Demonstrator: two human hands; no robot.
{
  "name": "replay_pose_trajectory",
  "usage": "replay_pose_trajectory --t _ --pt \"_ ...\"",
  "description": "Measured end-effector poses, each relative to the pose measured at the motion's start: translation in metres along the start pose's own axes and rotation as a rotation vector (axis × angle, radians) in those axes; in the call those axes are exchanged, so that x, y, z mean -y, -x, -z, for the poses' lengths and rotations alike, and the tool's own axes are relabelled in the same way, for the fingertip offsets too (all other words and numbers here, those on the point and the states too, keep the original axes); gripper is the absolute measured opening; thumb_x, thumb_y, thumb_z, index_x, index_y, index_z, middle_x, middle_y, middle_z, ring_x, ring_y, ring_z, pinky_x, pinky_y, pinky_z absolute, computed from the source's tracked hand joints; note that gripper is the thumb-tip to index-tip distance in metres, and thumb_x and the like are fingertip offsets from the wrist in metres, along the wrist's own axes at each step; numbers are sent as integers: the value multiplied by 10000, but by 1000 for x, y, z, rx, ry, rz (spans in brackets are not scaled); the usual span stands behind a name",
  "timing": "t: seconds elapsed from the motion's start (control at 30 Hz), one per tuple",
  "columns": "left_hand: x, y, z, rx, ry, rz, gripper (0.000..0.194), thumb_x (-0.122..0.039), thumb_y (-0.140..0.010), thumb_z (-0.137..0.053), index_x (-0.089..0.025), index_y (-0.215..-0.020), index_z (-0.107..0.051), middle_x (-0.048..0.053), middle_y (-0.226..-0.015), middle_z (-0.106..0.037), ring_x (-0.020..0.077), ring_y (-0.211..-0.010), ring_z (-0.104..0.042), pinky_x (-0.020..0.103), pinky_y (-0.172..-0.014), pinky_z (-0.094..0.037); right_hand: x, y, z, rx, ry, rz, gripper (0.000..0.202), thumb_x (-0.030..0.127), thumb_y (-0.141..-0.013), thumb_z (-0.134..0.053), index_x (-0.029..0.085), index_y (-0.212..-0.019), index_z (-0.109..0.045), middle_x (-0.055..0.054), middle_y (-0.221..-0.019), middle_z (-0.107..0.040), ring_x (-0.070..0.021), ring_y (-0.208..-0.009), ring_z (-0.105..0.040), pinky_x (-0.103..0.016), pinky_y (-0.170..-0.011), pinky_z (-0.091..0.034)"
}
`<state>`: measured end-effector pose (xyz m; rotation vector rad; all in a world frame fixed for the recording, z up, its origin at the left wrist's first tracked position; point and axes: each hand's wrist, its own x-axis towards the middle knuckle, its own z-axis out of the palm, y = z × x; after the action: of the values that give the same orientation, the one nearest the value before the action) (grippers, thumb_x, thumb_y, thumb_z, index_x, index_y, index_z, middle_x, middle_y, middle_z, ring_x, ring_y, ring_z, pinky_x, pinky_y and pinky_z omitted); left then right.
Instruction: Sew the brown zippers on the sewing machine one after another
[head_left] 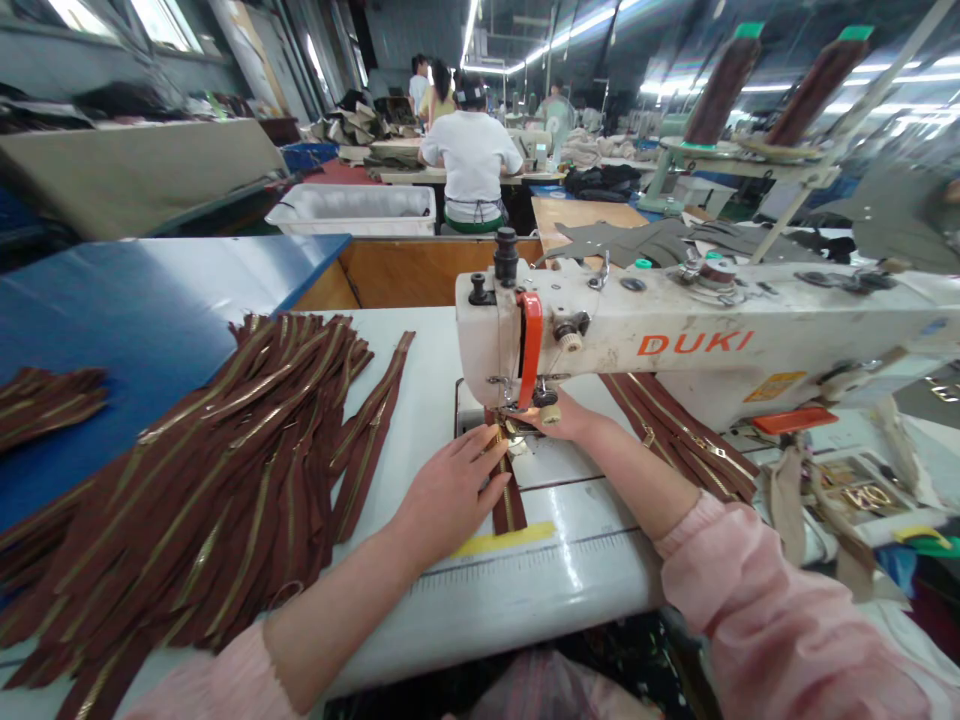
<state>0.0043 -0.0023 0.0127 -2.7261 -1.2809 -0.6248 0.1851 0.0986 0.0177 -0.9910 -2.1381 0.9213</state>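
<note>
1. Left hand (454, 485): fingers loosely spread, resting on brown zipper strip (511, 508).
2. Right hand (564, 415): fingers partly hidden by sewing machine (600, 335); can't tell grip.
3. Strip under machine head, near end by yellow tape (476, 546).
4. Zipper pile (225, 480) left; more zippers (667, 445) right.

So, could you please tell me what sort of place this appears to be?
Most likely a sewing workshop: a sewing machine stands in front, brown zipper strips lie piled beside it, and two large thread cones rise behind it.
</note>
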Motion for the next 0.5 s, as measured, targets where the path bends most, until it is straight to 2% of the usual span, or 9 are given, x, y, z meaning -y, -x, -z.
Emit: replay_pose_trajectory --t 0.17,0.27,0.33,0.43,0.5 --pt "-4 3 3 31 -29 6 325 -271 -899 -526 -96 -1157 -617 158 -1246 -605 273 -1191 -538 430 -1008 -466 8 20 9 -122 124 -61 145 72 -777 -574 158 -732 -683 -53 -793 -705 -206 -805 -625 -310 -782 -484" --pt "-6 5 4 38 -33 5 327 -278 -899 -530 -111 -1166 -617 152 -1250 -607 269 -1188 -542 427 -1005 -468 15 46 6 -245 224 -68 142 83 -812 -552 158 -774 -667 -79 -840 -669 -222 -871 -581 -345 -812 -456" --pt "-7 7 3 29 -29 5 329 -286 -899 -531 -122 -1172 -616 151 -1250 -607 272 -1180 -549 431 -995 -476 21 67 -2 -315 315 -5 140 106 -845 -543 166 -802 -662 -73 -820 -638 -216 -858 -563 -339 -781 -459" --pt "-9 8 3 4 -2 11 323 -282 -894 -538 -130 -1169 -616 153 -1241 -609 277 -1168 -556 437 -986 -482 29 93 -15 -242 340 118 143 121 -870 -541 180 -875 -671 -68 -847 -632 -204 -862 -555 -329 -769 -470" --pt "-9 8 3 -8 16 17 316 -272 -887 -546 -128 -1159 -617 153 -1231 -610 278 -1158 -560 436 -986 -483 31 99 -18 -220 340 152 154 126 -881 -534 183 -897 -676 -70 -855 -635 -202 -859 -556 -329 -764 -474"
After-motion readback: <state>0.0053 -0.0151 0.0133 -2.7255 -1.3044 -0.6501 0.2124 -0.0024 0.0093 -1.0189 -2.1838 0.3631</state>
